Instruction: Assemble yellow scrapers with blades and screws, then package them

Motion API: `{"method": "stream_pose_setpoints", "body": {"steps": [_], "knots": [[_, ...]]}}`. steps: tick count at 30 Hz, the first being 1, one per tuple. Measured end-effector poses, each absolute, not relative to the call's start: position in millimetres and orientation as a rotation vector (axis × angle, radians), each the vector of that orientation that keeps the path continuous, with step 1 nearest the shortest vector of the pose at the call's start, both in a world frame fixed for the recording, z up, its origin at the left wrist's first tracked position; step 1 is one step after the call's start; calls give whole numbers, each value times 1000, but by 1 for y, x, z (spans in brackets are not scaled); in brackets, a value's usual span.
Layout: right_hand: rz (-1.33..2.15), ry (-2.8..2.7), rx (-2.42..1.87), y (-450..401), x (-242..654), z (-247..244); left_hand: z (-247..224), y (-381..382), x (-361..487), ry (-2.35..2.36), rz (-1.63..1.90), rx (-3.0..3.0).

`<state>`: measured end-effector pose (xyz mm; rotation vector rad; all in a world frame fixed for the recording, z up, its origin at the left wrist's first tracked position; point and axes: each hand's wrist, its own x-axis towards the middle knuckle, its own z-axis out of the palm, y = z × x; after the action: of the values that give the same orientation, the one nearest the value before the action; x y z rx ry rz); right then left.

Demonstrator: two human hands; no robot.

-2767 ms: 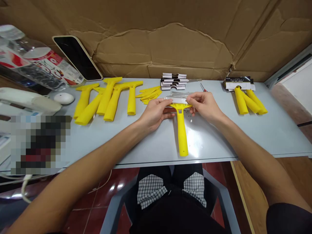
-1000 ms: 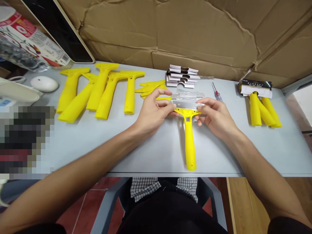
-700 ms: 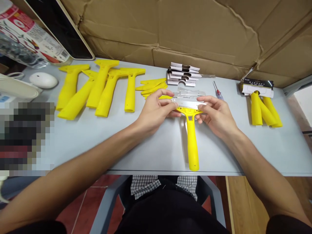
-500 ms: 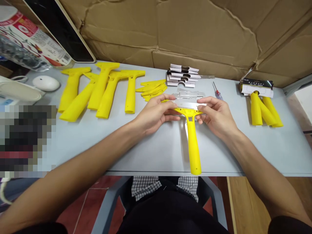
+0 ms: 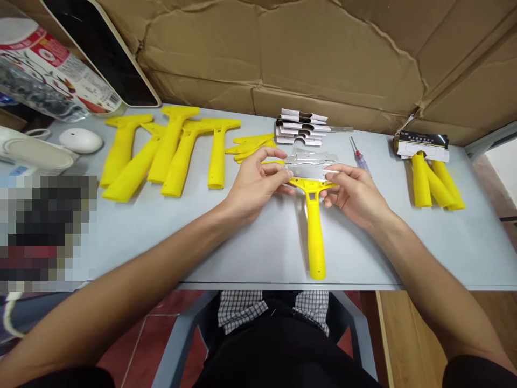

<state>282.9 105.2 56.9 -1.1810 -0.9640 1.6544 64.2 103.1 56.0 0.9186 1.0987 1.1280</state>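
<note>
A yellow plastic scraper handle points toward me over the table, its T-shaped head farthest away. A flat metal blade lies along that head. My left hand is closed at the blade's left end, thumb on top and index finger arched. At the right end, my right hand pinches the blade, with its other fingers curled beside the scraper head. Just beyond lie several loose metal blades. Yellow flat head pieces are piled left of them, partly behind my left hand.
Several yellow scraper handles lie at the left. Folded card sleeves are stacked at the back, near a screwdriver. Scrapers with a black-and-white card lie at the right. A white mouse and cardboard wall border the table.
The scraper handle has shifted slightly away from me, its butt end now farther inside the table edge. Both hands moved with it and stay at the blade's ends.
</note>
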Motion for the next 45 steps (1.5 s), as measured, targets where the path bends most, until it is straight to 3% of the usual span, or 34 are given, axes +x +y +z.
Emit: {"method": "stream_pose_setpoints", "body": {"steps": [23,30,38,45], "knots": [[1554,-1004,-1171,101,280,52,57,112,61,1104,1029,742],[1535,-1029,-1165,102,281,50,62,117,51,1113,991,947],[1504,-1032,-1155,102,282,50,64,149,14,1280,1307,1109],[1498,-1044,-1154,101,282,49,73,125,33,1170,976,1219]]}}
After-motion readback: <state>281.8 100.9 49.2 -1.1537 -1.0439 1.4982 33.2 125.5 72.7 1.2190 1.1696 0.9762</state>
